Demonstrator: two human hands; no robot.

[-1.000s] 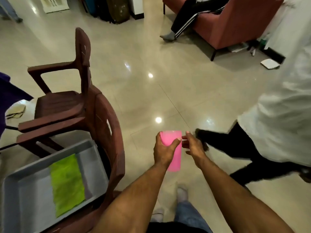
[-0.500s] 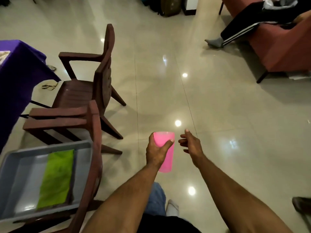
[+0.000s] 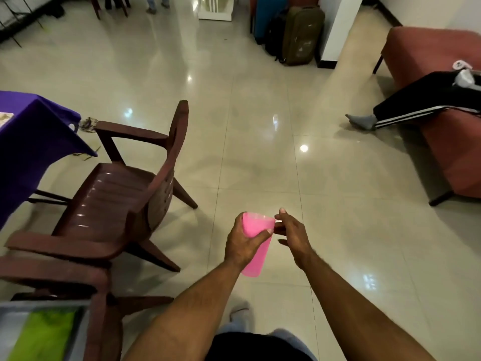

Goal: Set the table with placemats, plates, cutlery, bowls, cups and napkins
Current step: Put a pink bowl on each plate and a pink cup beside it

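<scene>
My left hand [image 3: 243, 243] grips a tall pink plastic cup [image 3: 256, 256] upright in front of me, above the tiled floor. My right hand [image 3: 292, 234] is just to the right of the cup, fingers loosely spread, fingertips at its rim; whether they touch it I cannot tell. The table with a purple cloth [image 3: 28, 142] stands at the far left, only its corner in view. A grey tray [image 3: 7, 316] holding a green cloth [image 3: 44, 337] sits on a chair at the bottom left.
Two brown plastic chairs [image 3: 122, 194] stand between me and the purple table. A red sofa [image 3: 442, 142] with a seated person's legs is at the right. Suitcases [image 3: 296, 32] stand at the back by a white pillar. Glossy tiled floor stretches ahead.
The view has swung left and up: the chairs and tray slid toward the lower left, the sofa came into view at right. My right hand moved back close to the cup's rim.
</scene>
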